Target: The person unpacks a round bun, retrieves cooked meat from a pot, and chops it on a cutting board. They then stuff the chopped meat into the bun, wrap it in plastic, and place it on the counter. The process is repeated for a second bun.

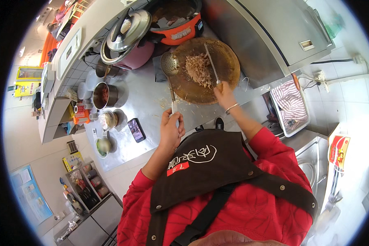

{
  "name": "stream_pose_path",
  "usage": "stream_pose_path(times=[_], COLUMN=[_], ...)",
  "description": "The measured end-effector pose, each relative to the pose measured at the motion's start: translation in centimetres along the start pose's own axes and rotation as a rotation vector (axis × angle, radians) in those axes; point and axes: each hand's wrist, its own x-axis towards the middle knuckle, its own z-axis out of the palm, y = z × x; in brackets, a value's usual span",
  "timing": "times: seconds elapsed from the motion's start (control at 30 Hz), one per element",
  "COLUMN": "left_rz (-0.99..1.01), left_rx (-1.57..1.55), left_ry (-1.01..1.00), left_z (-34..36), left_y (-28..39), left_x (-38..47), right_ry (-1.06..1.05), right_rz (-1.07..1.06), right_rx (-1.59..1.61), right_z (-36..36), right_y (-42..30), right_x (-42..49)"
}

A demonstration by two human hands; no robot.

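Note:
My left hand [172, 126] grips the pale handle of a perforated metal skimmer [170, 63], whose bowl rests at the left rim of a round wooden chopping block [190, 95]. In my right hand [225, 96] is the handle of a cleaver [211, 63], seen nearly edge-on, its blade over the block. Just left of the blade lies a heap of chopped brown meat [198, 70]. A few light shreds lie scattered on the steel counter near the block.
Behind the block stand an orange cooker [180, 36] holding dark liquid and a pink pot [138, 57] with a metal lid [130, 29] tilted on it. Leftward are a saucepan [105, 95], a phone [136, 130] and a bowl of greens [102, 147]. A steel cabinet [249, 46] borders the right.

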Motion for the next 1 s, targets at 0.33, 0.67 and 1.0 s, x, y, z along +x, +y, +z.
stream_pose_path(times=[0.33, 0.67, 1.0], left_rz=[-0.005, 0.008, 0.035], left_rx=[-0.026, -0.032, 0.237], left_ry=[-0.002, 0.046, -0.003], left_z=[-0.4, -1.3, -1.7], left_y=[-0.4, -0.5, 0.3], left_x=[0.6, 0.6, 1.0], right_ry=[-0.454, -0.187, -0.239], right_rz=[-0.313, -0.106, -0.197], right_rx=[-0.254, -0.194, 0.062], right_z=[-5.0, -1.3, -6.6], right_y=[0.9, 2.1, -1.4], right_x=[11.0, 0.6, -2.6])
